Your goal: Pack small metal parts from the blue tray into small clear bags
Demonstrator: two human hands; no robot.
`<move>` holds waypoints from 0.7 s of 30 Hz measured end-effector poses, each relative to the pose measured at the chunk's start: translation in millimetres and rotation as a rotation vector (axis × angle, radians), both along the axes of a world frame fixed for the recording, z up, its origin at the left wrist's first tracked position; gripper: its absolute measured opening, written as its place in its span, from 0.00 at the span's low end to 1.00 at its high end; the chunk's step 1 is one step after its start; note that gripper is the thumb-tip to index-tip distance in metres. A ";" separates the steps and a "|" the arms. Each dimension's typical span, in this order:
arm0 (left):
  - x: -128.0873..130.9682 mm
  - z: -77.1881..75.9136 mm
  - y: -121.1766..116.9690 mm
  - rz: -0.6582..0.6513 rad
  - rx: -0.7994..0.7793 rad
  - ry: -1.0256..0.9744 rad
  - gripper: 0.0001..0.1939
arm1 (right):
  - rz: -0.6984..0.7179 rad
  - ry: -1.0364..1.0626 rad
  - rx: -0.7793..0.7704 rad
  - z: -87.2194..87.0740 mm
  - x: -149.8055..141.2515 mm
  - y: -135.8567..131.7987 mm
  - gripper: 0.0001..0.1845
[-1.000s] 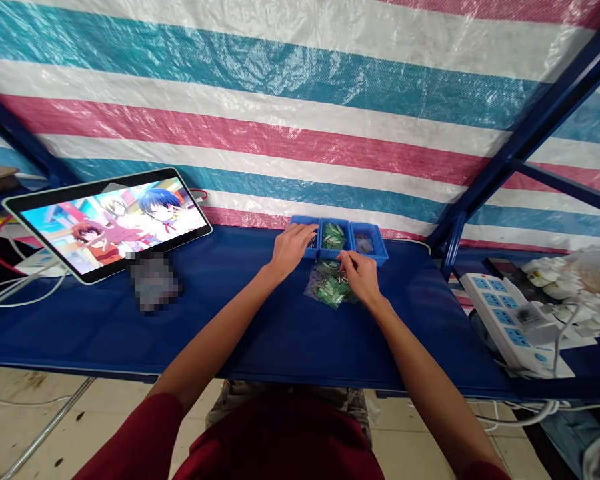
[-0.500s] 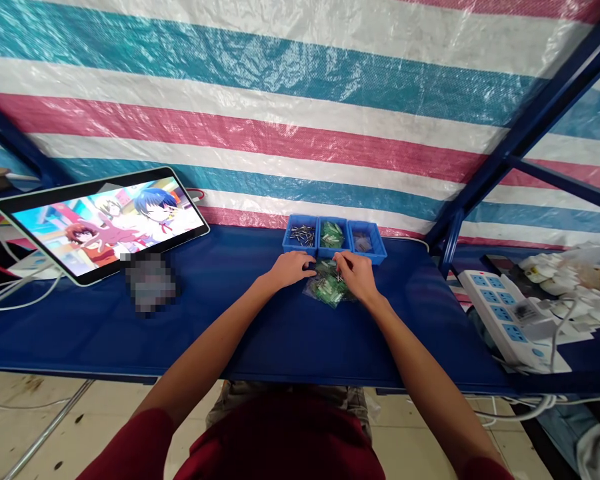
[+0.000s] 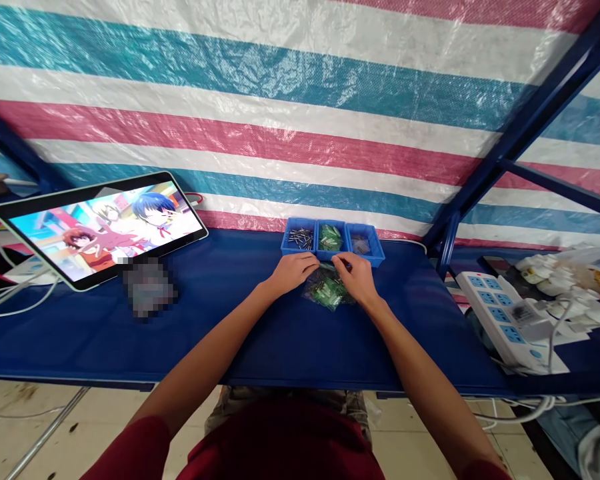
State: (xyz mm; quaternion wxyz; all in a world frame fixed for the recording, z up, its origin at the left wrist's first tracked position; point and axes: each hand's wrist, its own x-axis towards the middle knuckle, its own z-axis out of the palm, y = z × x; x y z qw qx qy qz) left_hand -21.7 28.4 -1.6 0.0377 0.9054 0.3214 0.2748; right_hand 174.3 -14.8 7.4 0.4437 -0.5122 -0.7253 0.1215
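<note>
My left hand [image 3: 294,270] is closed in a pinch at the upper left edge of a pile of small clear plastic bags [image 3: 329,293] with green and silvery contents. Opposite it, my right hand [image 3: 359,275] pinches with thumb and forefinger. A clear plastic bag seems to span the fingertips of both hands, its edges partly hidden. Just behind stand three joined blue bins. Thin metal pieces like screws or bits lie in the left bin [image 3: 284,241]. Green packets [image 3: 330,237] fill the middle one, and clear, greyish plastic pieces [image 3: 361,244] lie in the right one.
On the left of the blue table [image 3: 240,347] leans a tablet [image 3: 105,230] playing a cartoon, with a blurred-out object [image 3: 149,290] before it. To the right are a white power strip [image 3: 500,320], white plugs or adapters [image 3: 555,280] and cables. Blue frame bars [image 3: 530,120] slant up there.
My left hand has come back from the left bin to the pile, and its fingers have closed. My right hand has shifted slightly towards it, its fingertips now near the left hand's.
</note>
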 end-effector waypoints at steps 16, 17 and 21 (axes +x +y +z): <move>7.3 12.4 -10.2 -0.010 -0.555 -0.548 0.20 | 0.050 0.175 -0.087 2.0 -0.8 -2.7 0.14; 8.6 11.6 -9.9 -0.031 -0.606 -0.596 0.19 | 0.055 0.186 -0.094 3.5 -0.7 -4.1 0.14; 12.1 11.6 -9.0 -0.095 -0.768 -0.759 0.16 | 0.135 0.139 -0.017 7.9 0.8 -5.7 0.14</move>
